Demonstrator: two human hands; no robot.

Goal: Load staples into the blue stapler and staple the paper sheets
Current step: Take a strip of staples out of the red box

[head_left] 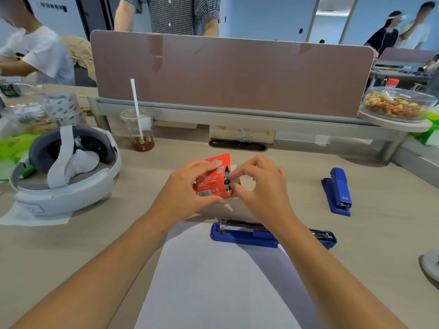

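Observation:
My left hand grips a small red staple box above the desk, its open end facing right. My right hand pinches at that opening with thumb and forefinger, where metal staple strips show. Below the hands a blue stapler lies flipped open across the top edge of the white paper sheets, its metal staple channel exposed. My right forearm hides part of its middle.
A second blue stapler, closed, lies to the right. A white headset and a plastic cup with a straw stand at left. A desk divider runs across the back, with a snack bowl far right. People stand beyond.

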